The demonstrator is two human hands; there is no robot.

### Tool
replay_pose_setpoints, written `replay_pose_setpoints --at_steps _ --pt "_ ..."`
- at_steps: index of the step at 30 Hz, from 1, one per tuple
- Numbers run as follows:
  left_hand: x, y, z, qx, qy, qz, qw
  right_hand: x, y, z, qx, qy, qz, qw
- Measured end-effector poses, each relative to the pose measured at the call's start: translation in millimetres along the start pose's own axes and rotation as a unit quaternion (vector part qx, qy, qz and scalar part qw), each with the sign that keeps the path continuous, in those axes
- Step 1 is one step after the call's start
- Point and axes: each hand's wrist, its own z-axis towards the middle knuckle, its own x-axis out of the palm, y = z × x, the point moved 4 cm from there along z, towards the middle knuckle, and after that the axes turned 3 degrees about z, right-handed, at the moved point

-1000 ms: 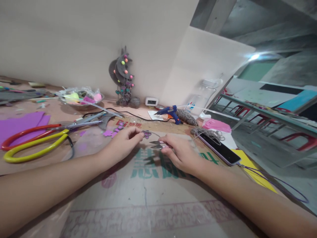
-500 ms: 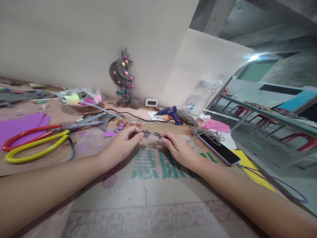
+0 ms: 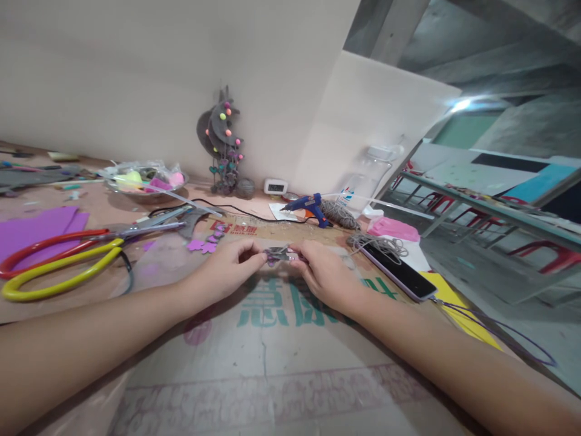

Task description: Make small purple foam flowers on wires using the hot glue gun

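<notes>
My left hand (image 3: 229, 266) pinches a small grey and purple felt flower (image 3: 271, 260) between thumb and fingertips, above the cardboard. Close beside it, my right hand (image 3: 321, 272) is closed on a slim metal tool (image 3: 293, 255). The tool's tip meets or overlaps the flower; its exact kind is too small to tell. Beyond my left hand lie purple flower cut-outs (image 3: 203, 247) and a short row of grey and purple pieces. Printed cardboard (image 3: 281, 375) covers the table under both hands.
Large scissors (image 3: 63, 266) with red and yellow handles lie left, near purple sheets (image 3: 40, 227). A bowl of craft bits (image 3: 145, 184), a felt moon ornament (image 3: 222, 136), a small clock (image 3: 275, 186) and a blue glue gun (image 3: 313, 209) stand behind. Grey yarn (image 3: 379, 247) rests on a phone (image 3: 403, 275) at right.
My hands have come closer together and slightly lower. The tool in my right hand has moved left, onto or over the flower. The whole view has shifted slightly.
</notes>
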Motion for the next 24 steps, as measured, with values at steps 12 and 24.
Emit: replay_pose_setpoints --at_steps 12,24 --pt "2.0 -0.2 -1.2 0.023 0.002 0.034 0.999 -2.1 3.3 1.6 -0.033 -0.021 -0.072 0.997" --pt "-1.6 -6.4 -4.4 0.031 0.007 0.04 0.999 -3.9 1.8 1.3 -0.041 -0.034 -0.081 0.995"
